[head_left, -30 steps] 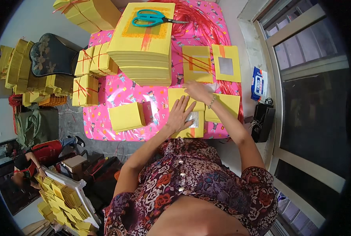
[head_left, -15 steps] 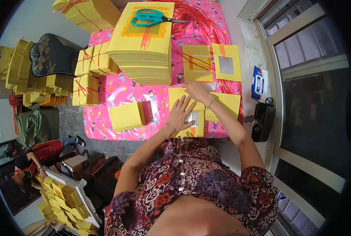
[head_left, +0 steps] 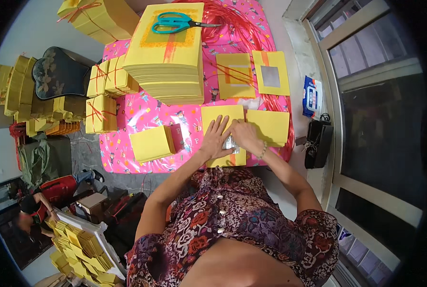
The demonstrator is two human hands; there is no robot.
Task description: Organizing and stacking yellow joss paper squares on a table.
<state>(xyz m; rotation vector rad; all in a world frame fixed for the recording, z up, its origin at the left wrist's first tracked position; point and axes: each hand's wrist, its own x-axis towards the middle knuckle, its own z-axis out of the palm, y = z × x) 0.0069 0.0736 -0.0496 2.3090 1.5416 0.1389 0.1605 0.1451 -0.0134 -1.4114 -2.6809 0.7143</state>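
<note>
On the pink bench (head_left: 141, 112), both hands have drawn together since a second ago: the left hand (head_left: 217, 138) lies flat, fingers spread, on a yellow paper sheet (head_left: 221, 117), and the right hand (head_left: 244, 134), earlier farther up, now presses beside it over the silver foil square (head_left: 230, 143). Neither hand grips anything. Four single yellow sheets lie about them, two with foil squares showing. One tall paper stack (head_left: 168, 57) carries one pair of teal scissors (head_left: 175, 22); one small pad (head_left: 152, 143) sits left.
</note>
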